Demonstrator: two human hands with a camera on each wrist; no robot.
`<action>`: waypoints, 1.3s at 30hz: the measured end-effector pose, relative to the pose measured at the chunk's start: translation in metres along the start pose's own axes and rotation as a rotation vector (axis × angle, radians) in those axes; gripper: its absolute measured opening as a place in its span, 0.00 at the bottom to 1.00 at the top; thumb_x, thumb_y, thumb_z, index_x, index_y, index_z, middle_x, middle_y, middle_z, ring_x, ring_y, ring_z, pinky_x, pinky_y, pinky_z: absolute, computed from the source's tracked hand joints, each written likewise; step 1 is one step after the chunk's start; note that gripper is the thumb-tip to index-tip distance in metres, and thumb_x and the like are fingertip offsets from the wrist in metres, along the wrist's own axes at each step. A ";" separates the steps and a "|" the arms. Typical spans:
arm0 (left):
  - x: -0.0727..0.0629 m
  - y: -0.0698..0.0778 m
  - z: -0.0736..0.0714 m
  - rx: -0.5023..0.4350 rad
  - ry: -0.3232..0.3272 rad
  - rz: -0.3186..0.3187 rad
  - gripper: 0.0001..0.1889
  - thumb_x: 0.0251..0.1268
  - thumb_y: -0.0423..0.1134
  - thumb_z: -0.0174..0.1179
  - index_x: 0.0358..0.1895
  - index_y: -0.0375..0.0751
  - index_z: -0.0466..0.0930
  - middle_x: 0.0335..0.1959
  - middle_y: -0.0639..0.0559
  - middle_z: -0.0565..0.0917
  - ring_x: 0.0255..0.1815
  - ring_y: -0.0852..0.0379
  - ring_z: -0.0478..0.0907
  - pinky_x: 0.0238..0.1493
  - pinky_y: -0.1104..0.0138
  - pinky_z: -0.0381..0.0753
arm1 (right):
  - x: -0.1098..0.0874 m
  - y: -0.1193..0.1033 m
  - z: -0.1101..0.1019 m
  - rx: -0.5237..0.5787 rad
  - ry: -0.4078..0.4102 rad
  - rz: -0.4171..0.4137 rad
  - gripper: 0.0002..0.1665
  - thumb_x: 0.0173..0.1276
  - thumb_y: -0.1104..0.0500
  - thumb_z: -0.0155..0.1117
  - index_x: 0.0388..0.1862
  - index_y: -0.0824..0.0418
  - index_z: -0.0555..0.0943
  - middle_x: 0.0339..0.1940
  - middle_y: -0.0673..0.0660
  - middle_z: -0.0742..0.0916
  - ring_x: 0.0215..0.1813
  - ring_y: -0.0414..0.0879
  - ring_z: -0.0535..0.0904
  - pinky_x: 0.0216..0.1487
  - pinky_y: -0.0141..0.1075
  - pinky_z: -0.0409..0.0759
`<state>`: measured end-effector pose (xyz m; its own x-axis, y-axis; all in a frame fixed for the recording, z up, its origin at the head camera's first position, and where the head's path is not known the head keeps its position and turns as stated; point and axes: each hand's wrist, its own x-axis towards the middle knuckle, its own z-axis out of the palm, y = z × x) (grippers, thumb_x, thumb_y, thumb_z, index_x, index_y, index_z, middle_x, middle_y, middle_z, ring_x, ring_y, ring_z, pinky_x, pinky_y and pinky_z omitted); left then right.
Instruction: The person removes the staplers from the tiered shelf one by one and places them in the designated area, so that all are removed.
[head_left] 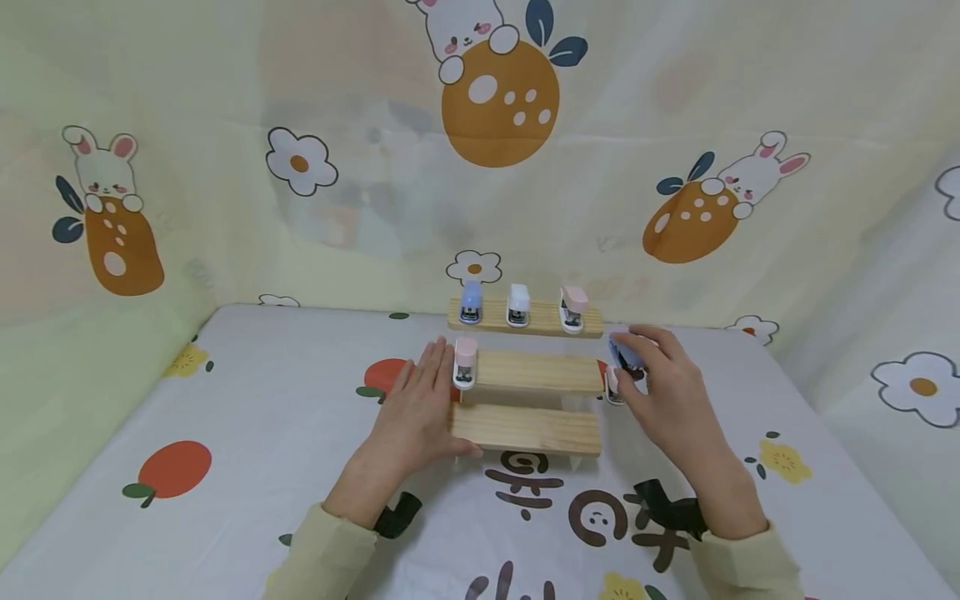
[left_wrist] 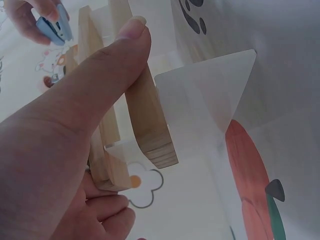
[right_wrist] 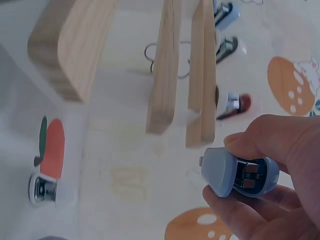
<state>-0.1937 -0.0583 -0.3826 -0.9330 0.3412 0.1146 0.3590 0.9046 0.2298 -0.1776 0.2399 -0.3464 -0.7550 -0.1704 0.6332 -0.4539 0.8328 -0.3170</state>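
A tiered wooden display rack [head_left: 538,432] with clear side panels stands on the cloth. My left hand [head_left: 417,414] grips its left end, the thumb across the front edge of the lowest board [left_wrist: 155,125] and the fingers along the side. On the right, my right hand [head_left: 667,392] pinches a blue mini stapler [right_wrist: 220,172] between thumb and fingers, just off the rack's right end. Below it a pink-and-white mini stapler [head_left: 613,387] stands partly hidden. Another pink mini stapler [head_left: 465,362] sits at the left end of the middle board [head_left: 540,371].
On the back board [head_left: 543,318] stand a blue mini stapler [head_left: 470,302], a white one [head_left: 518,305] and a pink one [head_left: 573,308]. A patterned cloth [head_left: 255,392] covers the table, and printed curtains [head_left: 360,233] rise behind it and at both sides.
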 end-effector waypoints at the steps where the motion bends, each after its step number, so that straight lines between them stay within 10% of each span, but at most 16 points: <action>1: 0.000 0.000 0.000 0.000 0.000 0.000 0.75 0.31 0.67 0.78 0.79 0.33 0.43 0.82 0.41 0.46 0.83 0.46 0.45 0.81 0.50 0.50 | 0.000 0.002 -0.001 -0.003 -0.001 0.012 0.26 0.57 0.75 0.68 0.56 0.69 0.80 0.60 0.69 0.78 0.54 0.62 0.80 0.46 0.57 0.85; 39: -0.001 -0.001 0.000 0.008 0.013 0.002 0.74 0.30 0.67 0.79 0.79 0.34 0.44 0.82 0.41 0.47 0.83 0.46 0.46 0.81 0.50 0.50 | -0.019 0.078 -0.020 -0.065 -0.001 0.295 0.24 0.61 0.72 0.64 0.58 0.73 0.77 0.61 0.74 0.75 0.50 0.68 0.76 0.43 0.56 0.82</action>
<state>-0.1931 -0.0590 -0.3830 -0.9318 0.3397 0.1280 0.3608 0.9058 0.2222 -0.1889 0.3185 -0.3691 -0.8503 0.0838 0.5196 -0.1831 0.8785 -0.4413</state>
